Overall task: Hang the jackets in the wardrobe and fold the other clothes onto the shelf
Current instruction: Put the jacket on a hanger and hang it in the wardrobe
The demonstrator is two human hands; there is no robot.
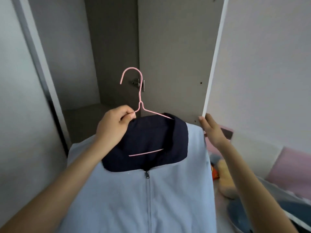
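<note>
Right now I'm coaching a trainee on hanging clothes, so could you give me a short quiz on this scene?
1. True or false: the jacket sits on the hanger with its zip closed.
2. Which hand pinches the hanger? A) left B) right C) both
3. Is the hanger's hook on a rail yet?
Key: 1 true. 2 A, the left hand; the right hand is open beside the jacket's shoulder. 3 No, it is free in front of the open wardrobe.
</note>
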